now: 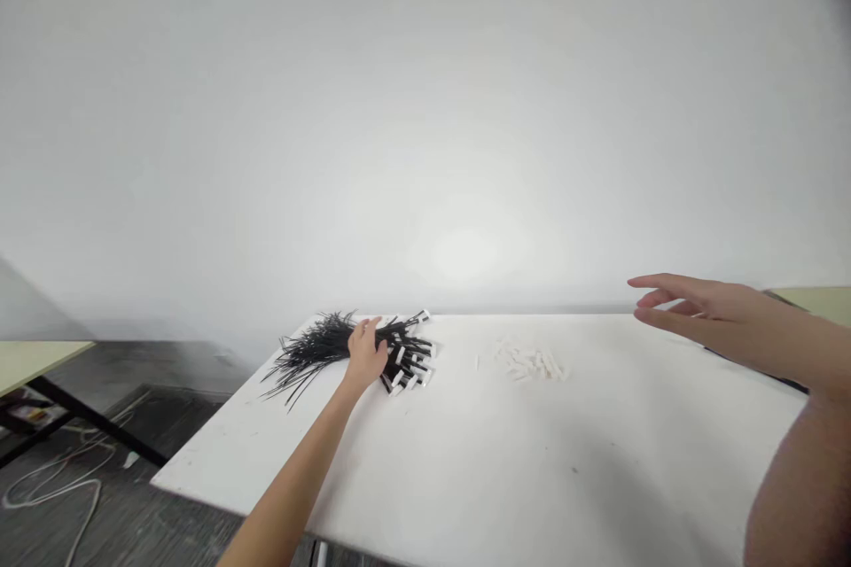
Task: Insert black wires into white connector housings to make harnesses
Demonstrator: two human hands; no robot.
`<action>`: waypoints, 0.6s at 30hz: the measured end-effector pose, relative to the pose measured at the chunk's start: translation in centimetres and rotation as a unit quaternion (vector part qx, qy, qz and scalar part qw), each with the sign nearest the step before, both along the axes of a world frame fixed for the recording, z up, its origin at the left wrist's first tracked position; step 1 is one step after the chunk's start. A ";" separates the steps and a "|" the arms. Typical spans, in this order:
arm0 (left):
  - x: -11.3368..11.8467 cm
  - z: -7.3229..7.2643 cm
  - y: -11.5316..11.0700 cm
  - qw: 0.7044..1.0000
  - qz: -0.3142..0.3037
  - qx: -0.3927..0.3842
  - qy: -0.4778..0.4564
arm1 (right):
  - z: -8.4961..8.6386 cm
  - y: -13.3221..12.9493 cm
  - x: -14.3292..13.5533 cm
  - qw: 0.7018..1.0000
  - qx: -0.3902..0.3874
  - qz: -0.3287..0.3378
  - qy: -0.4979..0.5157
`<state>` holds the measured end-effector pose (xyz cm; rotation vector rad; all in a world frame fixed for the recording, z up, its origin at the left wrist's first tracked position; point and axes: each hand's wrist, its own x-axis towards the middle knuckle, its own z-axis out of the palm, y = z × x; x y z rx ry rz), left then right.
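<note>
A bundle of thin black strips (319,350) lies at the back left of the white table (452,469), with white pieces on its right-hand ends. My left hand (367,354) rests over the middle of the bundle, fingers bent around its top; whether it grips any strips cannot be made out. To the right lies a loose pile of small white pieces (532,361), and one white piece (477,362) sits apart between pile and bundle. My right hand (691,301) is raised above the table's right side, fingers apart and holding nothing.
A plain pale wall (458,124) rises behind the table. On the left stands another table (40,361) with dark legs, and light cables (86,485) lie on the floor under it. Part of a yellowish surface (821,301) shows behind my right arm.
</note>
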<state>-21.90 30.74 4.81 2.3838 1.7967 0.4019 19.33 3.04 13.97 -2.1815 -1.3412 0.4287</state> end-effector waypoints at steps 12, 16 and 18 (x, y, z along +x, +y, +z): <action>9.3 3.9 6.1 0.991 0.057 -0.066 -0.101 | 0.4 1.0 -1.1 1.000 -0.018 0.023 0.011; 6.2 6.9 6.5 0.963 0.089 0.040 -0.253 | 1.5 0.9 -2.4 0.999 -0.024 0.013 0.019; 3.7 8.5 6.3 0.925 0.089 0.121 -0.348 | 1.4 1.1 -2.6 0.999 -0.024 0.007 0.020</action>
